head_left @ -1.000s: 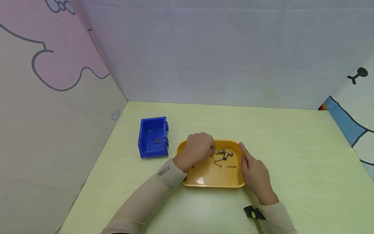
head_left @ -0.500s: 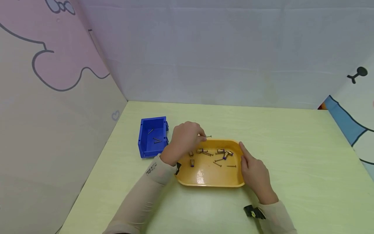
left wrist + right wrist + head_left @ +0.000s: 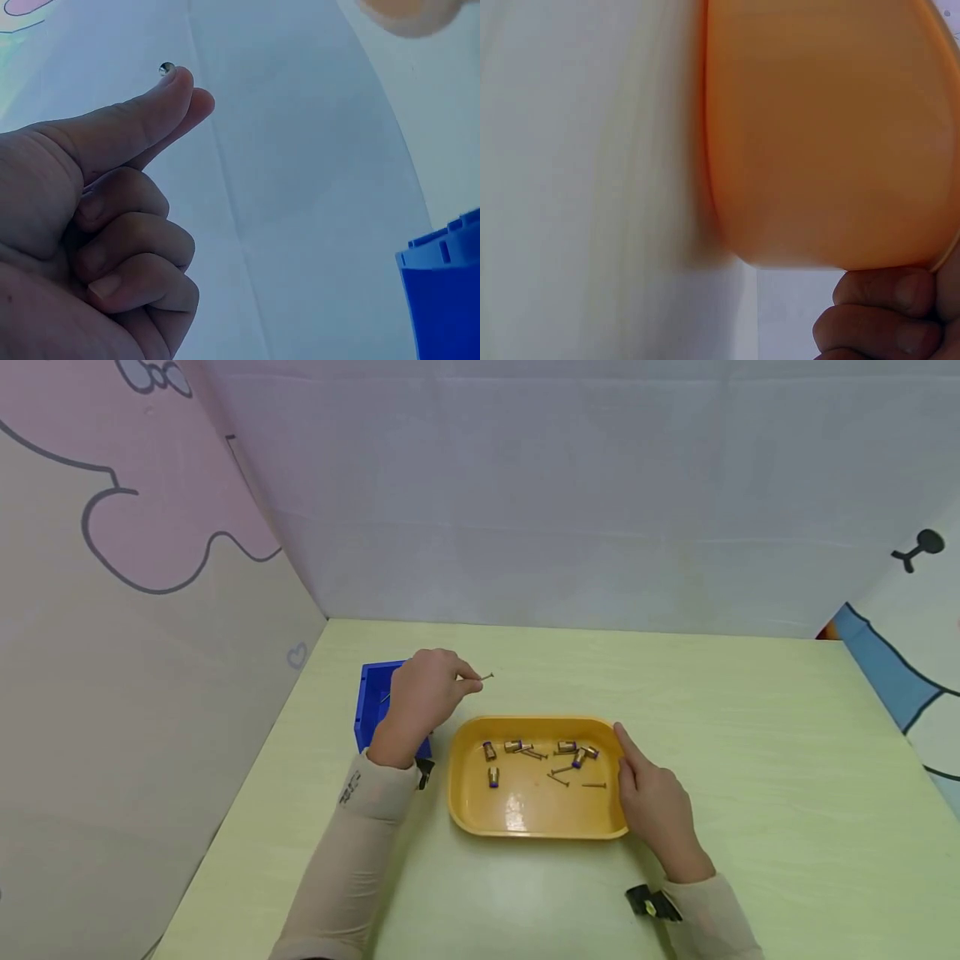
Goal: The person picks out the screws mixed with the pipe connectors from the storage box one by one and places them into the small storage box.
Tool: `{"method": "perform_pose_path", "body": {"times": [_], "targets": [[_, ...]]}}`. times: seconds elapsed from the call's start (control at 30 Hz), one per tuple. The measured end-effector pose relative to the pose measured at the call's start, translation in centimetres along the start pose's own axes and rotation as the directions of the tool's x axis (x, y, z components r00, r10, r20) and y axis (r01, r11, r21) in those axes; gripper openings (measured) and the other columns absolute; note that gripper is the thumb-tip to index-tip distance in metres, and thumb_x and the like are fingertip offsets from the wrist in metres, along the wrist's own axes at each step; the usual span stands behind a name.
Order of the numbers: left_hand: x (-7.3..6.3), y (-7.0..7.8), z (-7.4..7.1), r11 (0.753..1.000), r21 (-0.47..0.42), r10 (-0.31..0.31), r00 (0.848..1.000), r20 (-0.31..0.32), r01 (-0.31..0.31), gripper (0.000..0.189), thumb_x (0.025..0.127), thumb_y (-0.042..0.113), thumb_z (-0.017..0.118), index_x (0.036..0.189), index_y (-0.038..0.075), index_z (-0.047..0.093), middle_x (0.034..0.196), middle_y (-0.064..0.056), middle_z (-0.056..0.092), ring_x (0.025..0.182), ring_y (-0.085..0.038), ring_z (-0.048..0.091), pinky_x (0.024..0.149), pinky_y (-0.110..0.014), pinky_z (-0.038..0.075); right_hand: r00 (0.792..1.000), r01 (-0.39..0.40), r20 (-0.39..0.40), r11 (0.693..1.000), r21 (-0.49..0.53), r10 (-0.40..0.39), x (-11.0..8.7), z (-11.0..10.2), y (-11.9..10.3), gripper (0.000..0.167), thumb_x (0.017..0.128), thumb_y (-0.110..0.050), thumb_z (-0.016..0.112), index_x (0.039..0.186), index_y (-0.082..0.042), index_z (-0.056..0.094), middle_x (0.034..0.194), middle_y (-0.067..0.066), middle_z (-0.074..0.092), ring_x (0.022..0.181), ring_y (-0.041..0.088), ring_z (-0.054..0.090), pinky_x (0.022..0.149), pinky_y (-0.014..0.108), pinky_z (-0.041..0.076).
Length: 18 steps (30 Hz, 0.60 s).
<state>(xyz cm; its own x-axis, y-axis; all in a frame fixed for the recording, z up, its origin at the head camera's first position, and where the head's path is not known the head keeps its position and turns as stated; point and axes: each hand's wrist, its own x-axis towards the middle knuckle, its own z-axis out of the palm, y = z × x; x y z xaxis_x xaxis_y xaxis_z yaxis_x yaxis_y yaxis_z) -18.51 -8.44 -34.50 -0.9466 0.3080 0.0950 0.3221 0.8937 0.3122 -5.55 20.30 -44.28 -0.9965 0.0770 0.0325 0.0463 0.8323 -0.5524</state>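
My left hand (image 3: 423,697) pinches a thin metal screw (image 3: 487,677) between thumb and index finger, its head pointing outward. In the left wrist view the screw's round shiny head (image 3: 166,69) shows beyond the thumb tip, with the other fingers curled in. This hand hovers over the blue bin (image 3: 369,706) and hides much of it. My right hand (image 3: 660,810) holds the right edge of the yellow tray (image 3: 540,814), index finger straight along the rim. Curled right fingers (image 3: 877,326) touch the tray's outer wall in the right wrist view.
Inside the tray lie several loose screws (image 3: 595,787) and several brass fittings with blue ends (image 3: 493,777). Tray and bin stand apart on a pale green table (image 3: 750,735). A white wall (image 3: 562,510) rises behind, with printed panels at both sides.
My left hand has risen out of the tray with a screw and moved left to the blue bin, uncovering fittings at the tray's left. The right hand stays at the tray's edge.
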Motion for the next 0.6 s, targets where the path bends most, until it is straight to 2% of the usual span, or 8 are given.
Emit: {"method": "perform_pose_path", "body": {"times": [0.13,0.33,0.6], "targets": [[-0.2,-1.4,-0.7,0.999,-0.029,-0.046,0.998,-0.033,0.045,0.015,0.089,0.035,0.075,0.097,0.025,0.083,0.104,0.000,0.075,0.068,-0.015,0.064,0.045,-0.027,0.045,1.000,-0.002,0.004,1.000,0.000,0.002,0.0,0.0,0.0,0.051,0.106,-0.017,0.039,0.157,-0.017,0.034,0.049,0.001,0.039,0.041,0.016,0.034,0.042,0.030,0.030],[-0.7,-3.0,-2.0,0.988,-0.060,-0.147,0.988,-0.040,0.145,0.016,0.090,0.034,0.074,0.099,0.024,0.082,0.108,0.000,0.074,0.078,-0.019,0.067,0.050,-0.032,0.049,1.000,0.001,0.012,1.000,-0.009,0.000,0.0,0.0,0.0,0.050,0.107,-0.018,0.037,0.157,-0.018,0.033,0.050,0.002,0.040,0.042,0.016,0.033,0.042,0.030,0.030],[-0.8,-5.1,-1.9,0.969,-0.050,-0.244,0.969,-0.021,0.243,0.018,0.089,0.036,0.075,0.101,0.024,0.082,0.110,-0.001,0.075,0.088,-0.023,0.069,0.057,-0.038,0.052,1.000,-0.006,0.015,1.000,-0.014,0.006,0.0,0.0,-0.1,0.051,0.107,-0.018,0.037,0.157,-0.018,0.032,0.051,0.002,0.040,0.042,0.017,0.034,0.043,0.030,0.030]]}}
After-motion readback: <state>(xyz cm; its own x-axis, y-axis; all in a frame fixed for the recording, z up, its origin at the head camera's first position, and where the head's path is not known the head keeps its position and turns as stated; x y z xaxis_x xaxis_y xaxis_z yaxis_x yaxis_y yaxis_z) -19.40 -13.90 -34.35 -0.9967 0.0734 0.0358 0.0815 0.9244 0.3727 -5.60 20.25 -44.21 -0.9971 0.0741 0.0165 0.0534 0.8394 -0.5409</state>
